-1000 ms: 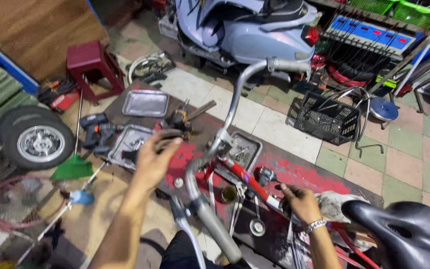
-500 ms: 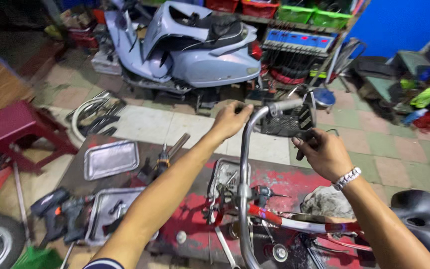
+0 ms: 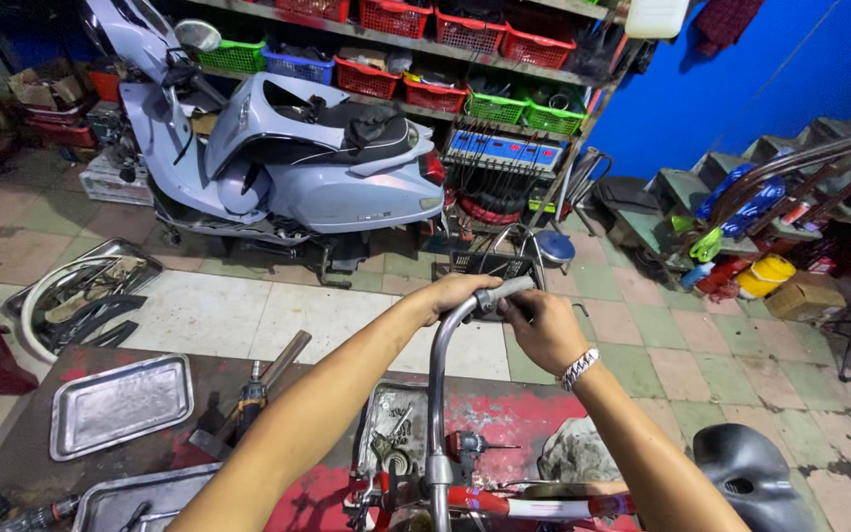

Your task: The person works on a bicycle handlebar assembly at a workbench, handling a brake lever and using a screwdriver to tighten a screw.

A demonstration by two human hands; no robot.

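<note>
Pale blue scooter [image 3: 288, 167] parked on tiled floor [image 3: 248, 315], in front of shelves with red and green baskets [image 3: 504, 44]. Empty metal tray [image 3: 120, 404] near left edge of worktop [image 3: 22, 453]; hammer [image 3: 248, 399] just right of it. Black saddle [image 3: 751, 478] at lower right.

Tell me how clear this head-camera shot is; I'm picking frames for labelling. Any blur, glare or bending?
Head view: both hands, left hand and right hand, and the handlebar look sharp; wide-lens bending curves the shelves and floor edges; soft glare on the metal tray and scooter; the lower left corner is dim.
</note>
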